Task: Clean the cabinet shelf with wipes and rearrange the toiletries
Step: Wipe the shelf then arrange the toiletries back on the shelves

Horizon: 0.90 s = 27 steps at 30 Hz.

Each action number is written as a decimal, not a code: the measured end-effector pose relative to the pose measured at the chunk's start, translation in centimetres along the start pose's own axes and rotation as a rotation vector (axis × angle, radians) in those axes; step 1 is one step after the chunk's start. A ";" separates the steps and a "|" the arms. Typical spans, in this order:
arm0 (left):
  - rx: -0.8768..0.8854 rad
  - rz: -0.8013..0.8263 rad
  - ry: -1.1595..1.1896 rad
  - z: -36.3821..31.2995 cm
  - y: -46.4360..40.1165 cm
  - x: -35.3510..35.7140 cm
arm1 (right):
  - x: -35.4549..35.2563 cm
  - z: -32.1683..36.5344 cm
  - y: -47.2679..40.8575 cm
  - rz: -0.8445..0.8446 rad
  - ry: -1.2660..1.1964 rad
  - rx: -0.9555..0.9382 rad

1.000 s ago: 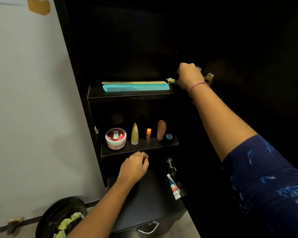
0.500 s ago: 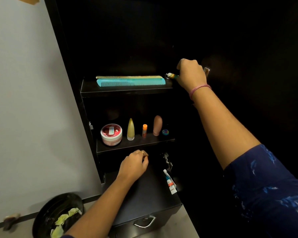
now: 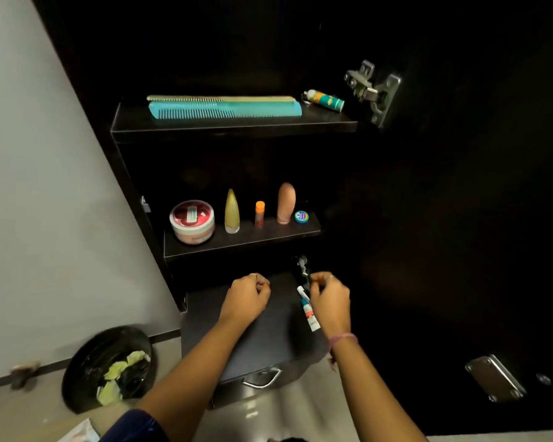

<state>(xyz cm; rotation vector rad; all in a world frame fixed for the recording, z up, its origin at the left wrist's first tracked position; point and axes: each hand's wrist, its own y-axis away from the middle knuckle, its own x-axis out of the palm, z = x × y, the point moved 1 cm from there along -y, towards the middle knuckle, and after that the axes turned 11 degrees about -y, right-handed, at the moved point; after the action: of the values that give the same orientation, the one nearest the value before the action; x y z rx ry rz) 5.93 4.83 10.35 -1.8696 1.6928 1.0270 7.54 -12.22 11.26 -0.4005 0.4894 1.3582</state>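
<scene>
My right hand (image 3: 329, 298) is low over the drawer top (image 3: 262, 333), fingers curled, thumb and forefinger tips close together near a razor (image 3: 302, 266) that lies at the far right edge. Whether I pinch its handle or only touch it I cannot tell; the dark hides the contact. Just left of that hand, touching its side or nearly, lies a small tube (image 3: 307, 309). Its long axis runs from the far end toward me, slanting a little to my right, parallel to the drawer top's right edge. So the tube and the razor are both at my right fingertips, and my right hand is plainly the nearer one for either.

My left hand (image 3: 248, 296) rests knuckles up on the middle of the same surface, fingers curled into a loose fist, holding nothing that I can see, well apart from the tube.

Both forearms reach forward and down, the right wrist turned slightly inward.

The rest looks arranged: two combs (image 3: 224, 108) lie lengthwise on the top shelf (image 3: 233, 129) with a small bottle (image 3: 324, 100) on its side at the right end. On the lower shelf (image 3: 240, 242) stand a jar (image 3: 192, 221), a yellow tube (image 3: 232, 212), an orange stick (image 3: 260, 213), a pink bottle (image 3: 286, 202) and a little tin (image 3: 301, 216). I judge only the razor and tube are left to place, with a short reach up
</scene>
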 end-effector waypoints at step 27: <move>-0.390 0.185 0.240 1.1 -12.4 18.7 | 10.9 -14.8 -1.9 0.251 0.641 0.158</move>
<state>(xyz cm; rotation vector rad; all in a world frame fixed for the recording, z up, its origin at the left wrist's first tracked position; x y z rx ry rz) 17.49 -4.58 -6.45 -2.1826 1.9415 1.3313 9.43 -11.58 -7.10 -0.6627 1.2013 1.4046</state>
